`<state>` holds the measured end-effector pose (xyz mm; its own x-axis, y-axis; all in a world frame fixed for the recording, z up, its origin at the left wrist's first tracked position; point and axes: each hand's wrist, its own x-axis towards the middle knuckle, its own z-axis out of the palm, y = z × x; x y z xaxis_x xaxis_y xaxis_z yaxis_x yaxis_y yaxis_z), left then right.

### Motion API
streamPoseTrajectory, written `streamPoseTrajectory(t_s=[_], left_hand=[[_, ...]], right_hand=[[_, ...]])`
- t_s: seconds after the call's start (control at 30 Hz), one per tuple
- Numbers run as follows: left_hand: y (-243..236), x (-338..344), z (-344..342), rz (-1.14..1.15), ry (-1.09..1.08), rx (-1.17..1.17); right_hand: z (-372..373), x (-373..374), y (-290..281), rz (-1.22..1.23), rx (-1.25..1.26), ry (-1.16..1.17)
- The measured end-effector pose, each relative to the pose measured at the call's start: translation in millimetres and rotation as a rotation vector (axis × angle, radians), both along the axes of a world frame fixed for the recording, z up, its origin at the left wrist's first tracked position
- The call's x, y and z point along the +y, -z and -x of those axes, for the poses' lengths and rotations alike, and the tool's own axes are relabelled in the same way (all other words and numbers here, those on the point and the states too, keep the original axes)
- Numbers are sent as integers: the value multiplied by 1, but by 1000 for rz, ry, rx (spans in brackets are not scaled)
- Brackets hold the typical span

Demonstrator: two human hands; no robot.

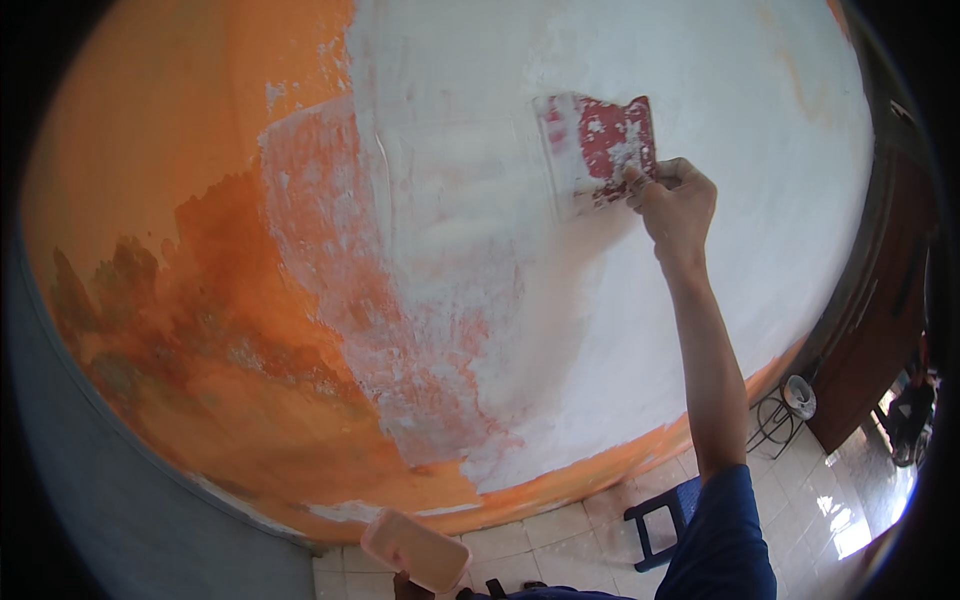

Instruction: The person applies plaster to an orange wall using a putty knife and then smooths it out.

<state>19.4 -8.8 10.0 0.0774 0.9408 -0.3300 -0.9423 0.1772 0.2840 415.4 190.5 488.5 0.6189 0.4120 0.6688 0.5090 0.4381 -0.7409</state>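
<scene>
My right hand [670, 205] grips a flat red scraper [605, 140], smeared with white, against the curved-looking wall [450, 250]. The wall has white coating over much of the middle and right, thin patchy white over pinkish orange in the middle, and orange paint [200, 330] with darker stains at the left. At the lower edge my left hand [405, 585], mostly hidden, holds a pale pink rectangular board or tray [425, 545].
Below are a tiled floor [555, 530] and a blue plastic stool [650, 525] beside my body. At the right are a wire stand [775, 425] with a white container [800, 395], a brown door [865, 330] and dark, unclear objects. A grey wall [70, 440] borders the left.
</scene>
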Motion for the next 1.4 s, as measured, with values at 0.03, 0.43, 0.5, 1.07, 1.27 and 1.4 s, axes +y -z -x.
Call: streamPoseTrajectory(t_s=[0.03, 0.43, 0.5, 1.07, 1.27, 1.4], left_hand=[[-2, 1, 0, -35, 4, 38], [26, 2, 14, -7, 62, 10], [22, 2, 13, -6, 76, 21], [27, -3, 14, 8, 53, 44], [24, -2, 10, 67, 45, 36], [24, -7, 11, 28, 46, -21]], right_hand=[[-7, 0, -1, -6, 9, 30], [-3, -45, 7, -299, 59, -429], [13, -29, 14, -229, 62, -473], [-28, -27, -5, -219, -34, 25], [6, -61, 9, -618, -477, 358], [21, -50, 20, -838, -770, 556]])
